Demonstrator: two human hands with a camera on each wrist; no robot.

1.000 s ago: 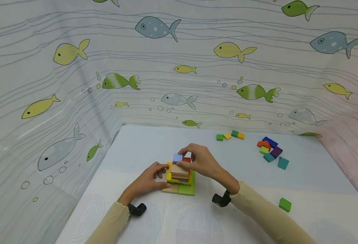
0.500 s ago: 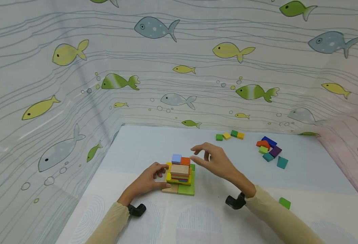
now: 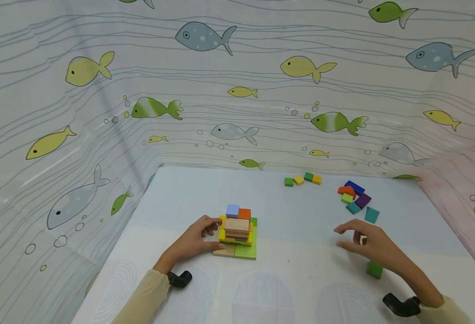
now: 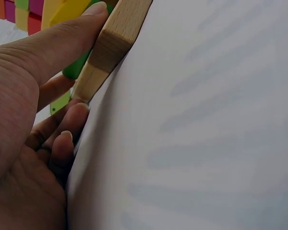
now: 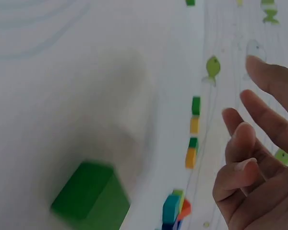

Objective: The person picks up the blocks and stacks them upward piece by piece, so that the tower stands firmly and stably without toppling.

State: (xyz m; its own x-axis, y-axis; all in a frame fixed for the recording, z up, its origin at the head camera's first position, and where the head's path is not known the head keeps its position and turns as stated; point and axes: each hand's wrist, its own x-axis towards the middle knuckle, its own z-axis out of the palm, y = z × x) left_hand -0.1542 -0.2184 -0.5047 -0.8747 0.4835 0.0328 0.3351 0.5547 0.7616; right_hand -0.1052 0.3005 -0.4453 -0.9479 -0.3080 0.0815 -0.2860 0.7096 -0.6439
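In the head view, a low stack of coloured wooden blocks stands on a base of flat green and natural wood pieces. A light blue block and an orange block sit near its top at the back. My left hand holds the stack's left side, thumb at the near corner and fingers along the side; in the left wrist view the thumb lies against a plain wooden block. My right hand, holding nothing, hovers by a green block, fingers loosely bent.
Several blocks, blue, orange, purple and teal, lie loose at the back right. A short row of green and yellow blocks is near the far edge. Fish-patterned sheets enclose the table.
My right hand has let go of the light blue block on the stack and moved right, over towards the lone green block. The left hand has stayed at the stack.
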